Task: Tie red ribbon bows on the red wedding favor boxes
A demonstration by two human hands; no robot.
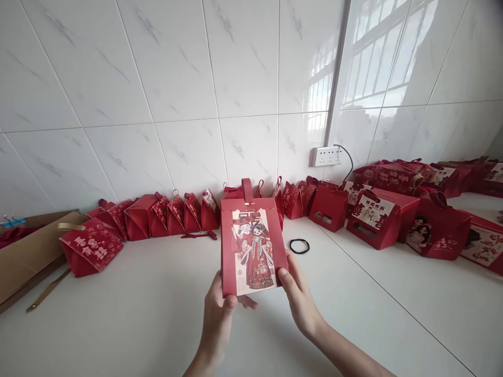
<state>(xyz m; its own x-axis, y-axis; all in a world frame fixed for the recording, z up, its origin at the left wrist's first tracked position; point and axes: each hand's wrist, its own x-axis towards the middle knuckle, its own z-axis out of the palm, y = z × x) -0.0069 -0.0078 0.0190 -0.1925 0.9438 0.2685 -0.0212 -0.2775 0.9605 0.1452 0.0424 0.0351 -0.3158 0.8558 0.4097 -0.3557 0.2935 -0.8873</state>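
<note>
Held up above the white table is a red gift box (pixel 257 251) with a scalloped flap, a loop handle at its top and a printed picture of a couple in traditional wedding dress. My left hand (pixel 220 309) grips its lower left corner, thumb on the front and fingers under the base. On the lower right side my right hand (pixel 301 298) holds it, thumb on the front edge; its other fingers are partly hidden behind. A black elastic band (pixel 299 246) lies on the table just beyond my right hand.
Several red gift boxes (pixel 175 215) line the tiled wall. More red boxes (pixel 375 217) stand at the right. A cardboard carton (pixel 35 256) sits at the left, near a gold-coloured strap (pixel 49 290). A power strip (pixel 327 156) is on the wall.
</note>
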